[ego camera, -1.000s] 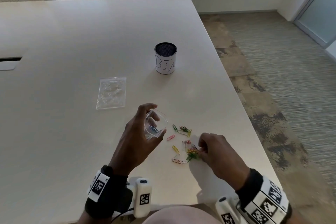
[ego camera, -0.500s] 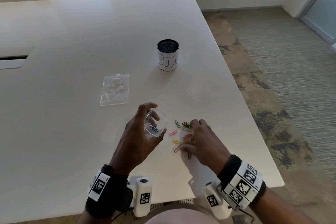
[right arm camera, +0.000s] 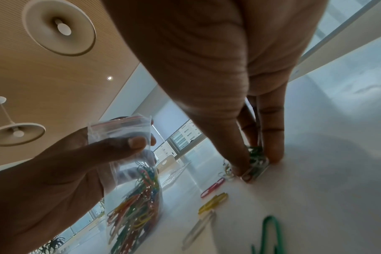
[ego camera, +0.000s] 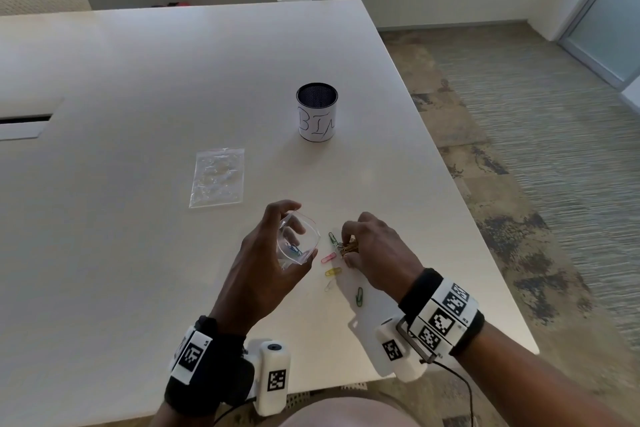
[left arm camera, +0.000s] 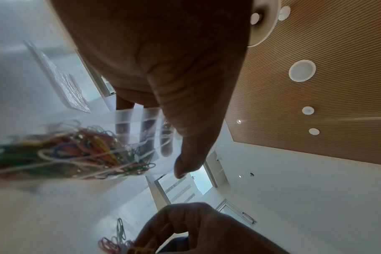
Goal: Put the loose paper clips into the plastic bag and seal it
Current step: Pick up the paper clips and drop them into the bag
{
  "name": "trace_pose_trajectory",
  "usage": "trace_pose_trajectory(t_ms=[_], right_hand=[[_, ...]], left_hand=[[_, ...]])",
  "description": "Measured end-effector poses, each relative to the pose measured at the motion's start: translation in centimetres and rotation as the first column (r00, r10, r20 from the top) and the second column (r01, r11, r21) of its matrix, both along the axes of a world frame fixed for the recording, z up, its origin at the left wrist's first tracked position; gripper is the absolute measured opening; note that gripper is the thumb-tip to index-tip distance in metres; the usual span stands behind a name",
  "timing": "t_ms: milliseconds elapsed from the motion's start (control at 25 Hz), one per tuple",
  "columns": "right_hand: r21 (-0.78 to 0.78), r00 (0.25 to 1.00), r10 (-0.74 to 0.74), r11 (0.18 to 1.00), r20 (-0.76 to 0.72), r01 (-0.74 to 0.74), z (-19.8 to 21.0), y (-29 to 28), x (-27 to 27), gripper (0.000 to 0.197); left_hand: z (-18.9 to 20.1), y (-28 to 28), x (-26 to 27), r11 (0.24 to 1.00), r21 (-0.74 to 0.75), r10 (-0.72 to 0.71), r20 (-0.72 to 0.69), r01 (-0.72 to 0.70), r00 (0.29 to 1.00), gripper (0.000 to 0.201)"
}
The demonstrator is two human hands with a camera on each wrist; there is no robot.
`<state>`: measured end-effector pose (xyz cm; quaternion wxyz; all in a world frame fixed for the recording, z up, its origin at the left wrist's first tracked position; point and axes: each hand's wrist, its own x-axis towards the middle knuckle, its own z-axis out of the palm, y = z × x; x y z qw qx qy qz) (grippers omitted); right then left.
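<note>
Right hand (ego camera: 375,246): fingers (right arm camera: 272,130) and thumb pressed together at the bench (ego camera: 138,87), pinching a small bunch of paper clips (right arm camera: 256,157) against its surface. Left hand (ego camera: 266,263): fingers (left arm camera: 165,137) and thumb curled round the plastic bag (right arm camera: 128,154), holding it upright above the bench with the mouth spread open and a mass of coloured clips (right arm camera: 133,218) already in its lower part. Outward, loose clips in pink (ego camera: 328,257), yellow (ego camera: 333,271) and green (ego camera: 359,296) lie on the bench between the hands; a second flat clear bag (ego camera: 217,177) and a cup marked "BIN" (ego camera: 317,113) sit farther back, well apart.
</note>
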<state>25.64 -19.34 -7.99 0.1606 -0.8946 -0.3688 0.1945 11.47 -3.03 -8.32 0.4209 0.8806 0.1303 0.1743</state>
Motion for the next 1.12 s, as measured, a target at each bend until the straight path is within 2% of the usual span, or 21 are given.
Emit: trace_pose_trajectory(t_ms=[120, 280, 520, 640, 720, 800, 880, 1000, 1120], right_hand=[[0.016, 0.998, 0.022, 1.0, 0.065, -0.023, -0.5, 0.3, 0.5, 0.005], [0.065, 0.998, 0.014, 0.998, 0.062, -0.018, -0.6, 0.6, 1.5, 0.01], [0.185, 0.988, -0.035, 0.981, -0.152, 0.064, 0.5, 0.2, 3.8, 0.009], [0.323, 0.958, -0.071, 0.932, -0.277, 0.163, 2.8, 0.2, 4.3, 0.008], [0.423, 0.947, -0.038, 0.888, -0.319, 0.178, 4.6, 0.7, 4.1, 0.008], [0.508, 0.962, 0.032, 0.854, -0.27, 0.114, 6.1, 1.8, 3.4, 0.011], [0.534, 0.983, 0.109, 0.845, -0.146, -0.014, 6.8, 3.3, 2.4, 0.014], [0.428, 0.979, 0.201, 0.883, 0.024, -0.192, 6.7, 5.3, 0.9, 0.016], [0.359, 0.967, 0.249, 0.899, 0.055, -0.252, 6.5, 6.1, 0.5, 0.015]], left_hand=[[-0.1, 0.1, 0.4, 1.0, 0.013, 0.001, -0.008, -0.001, 1.0, 0.072], [-0.1, 0.4, 1.0, 1.0, 0.008, -0.002, -0.003, 0.002, 1.0, 0.071], [-0.1, 1.3, 2.3, 1.0, 0.021, -0.003, 0.009, 0.003, 1.0, 0.072], [-0.3, 1.7, 3.0, 1.0, 0.021, -0.01, 0.001, 0.01, 1.0, 0.075], [-0.5, 1.8, 3.4, 0.999, 0.022, -0.024, -0.006, 0.024, 1.0, 0.076], [-0.5, 1.8, 3.7, 0.999, 0.026, -0.034, -0.012, 0.034, 0.999, 0.076], [-0.3, 1.7, 3.9, 0.999, 0.003, -0.032, -0.021, 0.032, 0.999, 0.073], [-0.1, 1.5, 4.1, 0.997, -0.065, -0.046, 0.001, 0.046, 0.999, 0.068], [-0.1, 1.6, 4.0, 0.997, -0.06, -0.054, 0.022, 0.056, 0.998, 0.069]])
